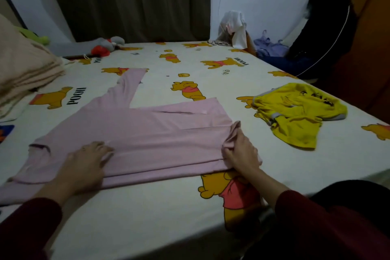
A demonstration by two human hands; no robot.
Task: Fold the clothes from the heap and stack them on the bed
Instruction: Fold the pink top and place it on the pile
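Head, pink top lengthwise left-right, collar left

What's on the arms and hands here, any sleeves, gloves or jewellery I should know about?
Both arms wear dark maroon long sleeves, left sleeve and right sleeve, ending just above the wrists. The left hand and right hand are bare; no gloves, rings or watch visible.

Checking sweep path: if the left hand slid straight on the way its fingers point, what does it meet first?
The left hand points up and right across the pink top, so it likely stays on that cloth, reaching the folded-in sleeve edge first. The yellow garment lies well off that line.
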